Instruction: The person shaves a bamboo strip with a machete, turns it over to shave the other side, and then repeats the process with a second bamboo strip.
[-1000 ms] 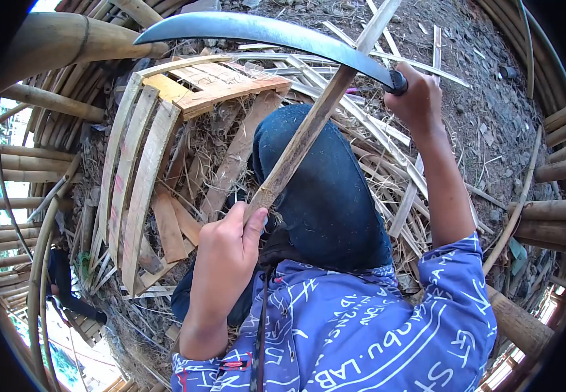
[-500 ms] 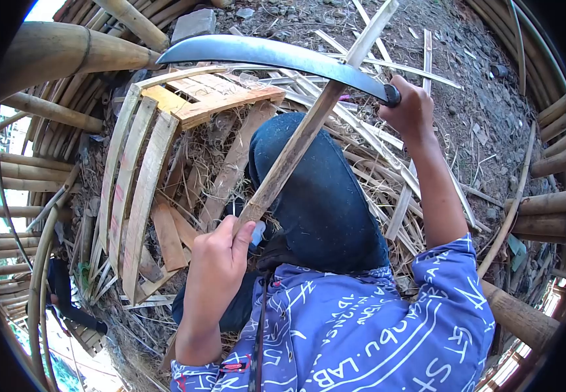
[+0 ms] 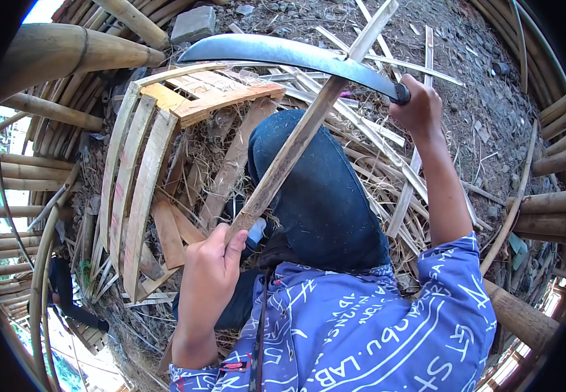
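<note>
My left hand [image 3: 212, 277] is closed round the lower end of a long bamboo strip [image 3: 292, 151], which slants up and away to the right past my knee. My right hand [image 3: 419, 108] grips the dark handle of a machete [image 3: 276, 52]. Its broad, curved blade points left and lies across the strip's upper part, touching it or nearly so. Below the blade, to the left of my knee, stands a wooden crate [image 3: 140, 189] of pale slats, with wood pieces and shavings in and around it.
Split bamboo strips [image 3: 387, 153] and shavings litter the ground beyond my knee. A thick bamboo pole [image 3: 54, 52] juts in at upper left, near a grey block [image 3: 193, 25]. Bamboo poles [image 3: 544, 215] line the right side. Another person's dark-clothed limb [image 3: 74, 307] shows at lower left.
The machete has slid right, drawn by my right hand, while its blade stays across the strip. My left hand has shifted slightly left and down, still holding the bamboo strip.
</note>
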Available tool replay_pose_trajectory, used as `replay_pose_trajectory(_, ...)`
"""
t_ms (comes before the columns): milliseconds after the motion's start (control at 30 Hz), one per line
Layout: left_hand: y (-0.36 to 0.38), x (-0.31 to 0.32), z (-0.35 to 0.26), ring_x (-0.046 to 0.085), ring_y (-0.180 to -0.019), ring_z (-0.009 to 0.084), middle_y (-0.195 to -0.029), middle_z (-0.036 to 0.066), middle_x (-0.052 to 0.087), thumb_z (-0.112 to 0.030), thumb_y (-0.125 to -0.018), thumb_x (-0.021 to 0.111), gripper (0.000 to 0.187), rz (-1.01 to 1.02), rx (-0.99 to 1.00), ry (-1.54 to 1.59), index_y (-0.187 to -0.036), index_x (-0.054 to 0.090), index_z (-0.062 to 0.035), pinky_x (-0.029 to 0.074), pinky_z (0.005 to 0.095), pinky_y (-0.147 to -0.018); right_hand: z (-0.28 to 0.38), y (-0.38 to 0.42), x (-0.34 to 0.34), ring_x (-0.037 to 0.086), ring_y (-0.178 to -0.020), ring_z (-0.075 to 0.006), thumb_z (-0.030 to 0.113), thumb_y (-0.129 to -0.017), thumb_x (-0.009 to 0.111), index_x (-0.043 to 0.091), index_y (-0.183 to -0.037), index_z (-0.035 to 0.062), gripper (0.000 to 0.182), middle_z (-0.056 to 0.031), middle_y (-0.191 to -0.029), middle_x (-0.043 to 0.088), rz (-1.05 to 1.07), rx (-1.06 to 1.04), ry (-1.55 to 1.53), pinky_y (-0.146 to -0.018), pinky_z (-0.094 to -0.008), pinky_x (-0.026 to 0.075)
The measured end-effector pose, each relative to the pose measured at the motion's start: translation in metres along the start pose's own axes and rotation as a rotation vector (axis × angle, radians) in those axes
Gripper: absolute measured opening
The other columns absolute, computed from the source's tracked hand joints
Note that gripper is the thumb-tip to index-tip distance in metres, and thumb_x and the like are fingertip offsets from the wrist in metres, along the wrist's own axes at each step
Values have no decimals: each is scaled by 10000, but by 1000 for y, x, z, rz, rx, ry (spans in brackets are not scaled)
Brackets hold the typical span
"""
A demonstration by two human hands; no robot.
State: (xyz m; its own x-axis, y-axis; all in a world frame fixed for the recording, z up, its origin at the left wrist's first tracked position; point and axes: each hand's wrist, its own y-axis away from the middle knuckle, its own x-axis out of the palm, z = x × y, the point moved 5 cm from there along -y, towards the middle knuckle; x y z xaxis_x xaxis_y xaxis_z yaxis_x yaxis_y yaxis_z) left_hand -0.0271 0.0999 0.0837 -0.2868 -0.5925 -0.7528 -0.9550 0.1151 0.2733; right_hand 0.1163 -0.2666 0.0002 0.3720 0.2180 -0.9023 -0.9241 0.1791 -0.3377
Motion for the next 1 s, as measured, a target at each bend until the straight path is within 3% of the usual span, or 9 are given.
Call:
replay_pose_trajectory(167,1,-2,-1,513,-475,127,-545,68,534,-254,-978,537,346,-14,18,-4,-794,583,36,388,286,-468,-2,-2,2,675,-770,-323,168,-616,733,606,-840,104,265,-130,-775,678,-56,-54,-21,-699,-433,531)
replay_pose_trajectory(333,7,-7,7,508,-475,110,-543,56,531,-251,-977,541,342,-34,-7,32,-787,581,31,376,271,-462,-17,-6,6,673,-767,-327,162,-617,731,612,-841,105,260,-124,-768,677,1,45,12,-692,-435,531)
replay_pose_trajectory(400,8,-9,2,563,-512,374,-589,204,562,-203,-965,551,320,-3,-24,29,-768,529,48,389,389,-473,-20,-5,8,670,-759,-333,163,-616,734,611,-836,112,257,-114,-759,676,-9,33,33,-684,-439,529)
replay_pose_trajectory(800,18,-18,9,607,-532,323,-636,194,611,-211,-963,555,328,19,-80,35,-769,542,54,426,358,-504,-14,-12,11,671,-744,-313,163,-597,740,601,-814,116,262,-101,-744,673,-59,-84,1,-659,-423,528)
replay_pose_trajectory(933,16,-18,10,611,-534,325,-640,191,617,-200,-956,564,315,27,-98,60,-774,542,56,435,359,-514,-19,-11,12,669,-742,-315,148,-603,727,600,-807,114,243,-102,-749,673,-120,-127,-17,-650,-422,523)
replay_pose_trajectory(1000,9,-14,0,580,-526,369,-596,208,573,-195,-957,559,317,-19,-56,57,-762,531,53,411,394,-495,-13,-10,9,666,-722,-321,133,-638,701,602,-805,118,195,-110,-733,668,-139,-102,-12,-634,-432,518)
